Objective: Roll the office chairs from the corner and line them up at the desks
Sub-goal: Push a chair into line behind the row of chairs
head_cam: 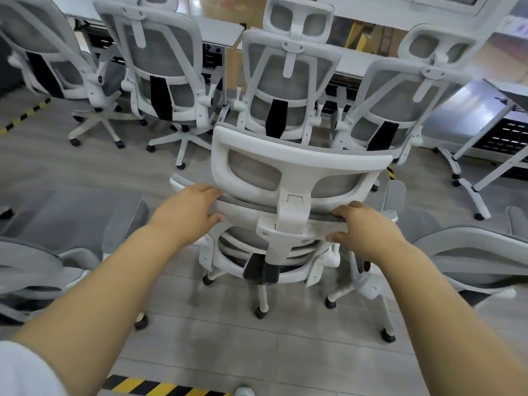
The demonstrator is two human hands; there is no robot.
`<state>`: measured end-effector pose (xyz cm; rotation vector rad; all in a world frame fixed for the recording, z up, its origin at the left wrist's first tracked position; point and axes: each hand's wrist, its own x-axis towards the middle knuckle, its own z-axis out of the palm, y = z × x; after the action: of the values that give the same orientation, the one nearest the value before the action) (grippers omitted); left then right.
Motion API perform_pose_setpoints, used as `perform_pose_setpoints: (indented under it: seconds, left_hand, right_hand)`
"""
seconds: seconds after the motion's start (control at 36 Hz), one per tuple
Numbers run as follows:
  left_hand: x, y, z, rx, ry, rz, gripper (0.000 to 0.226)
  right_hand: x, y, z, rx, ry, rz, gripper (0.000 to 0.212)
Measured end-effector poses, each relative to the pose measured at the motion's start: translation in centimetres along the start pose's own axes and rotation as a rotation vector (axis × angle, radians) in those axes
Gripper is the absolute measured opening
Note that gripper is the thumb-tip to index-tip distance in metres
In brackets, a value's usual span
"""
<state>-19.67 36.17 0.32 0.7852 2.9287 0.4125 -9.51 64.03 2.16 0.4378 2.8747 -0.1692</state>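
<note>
Striped yellow-and-black tape point(160, 388) crosses the grey plank floor point(228, 347) at the person's feet. Both bare arms reach forward. The left hand point(185, 212) and the right hand point(363, 230) each grip the curved top rail of the nearest office chair point(285, 164), fingers curled over its edge on either side of the headrest post. The chair is white moulded plastic with grey mesh, and it stands on black castors in the aisle. Beyond it, four matching chairs point(288, 90) stand in a row, backs toward the person, drawn up to pale flat-topped desks point(223, 32).
</note>
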Motion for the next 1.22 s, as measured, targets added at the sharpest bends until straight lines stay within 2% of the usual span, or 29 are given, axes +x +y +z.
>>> perform_pose_setpoints:
  seconds: [0.17,0.33,0.47,0.83,0.97,1.22]
  left_hand:
    - [-1.2,0.6,-1.3,0.048,-0.079,-0.096,0.045]
    - [-4.2,0.3,-3.1,0.138,-0.137,-0.145,0.040]
    - [-8.8,-1.8,-4.5,0.167,-0.146,-0.196,0.050]
    - [-26.1,-14.9,-7.3,0.184,-0.164,-0.335,0.039]
    - [-31.8,-20.2,-8.0,0.128,-0.181,-0.418,0.022]
    - [-36.8,-28.9,-9.5,0.097,-0.188,-0.586,0.034]
  right_hand:
    - [-0.8,-0.2,-2.8,-0.077,-0.125,-0.046,0.060]
    - [-2.9,-2.2,-4.6,-0.062,-0.124,-0.103,0.060]
    - [-5.9,-5.8,-4.4,-0.075,-0.106,-0.165,0.058]
    - [-14.2,-23.0,0.8,-0.058,-0.206,-0.347,0.058]
    - [-16.0,-30.5,3.2,-0.084,-0.278,-0.420,0.066]
    - [-15.5,-42.4,6.0,-0.172,-0.297,-0.607,0.055]
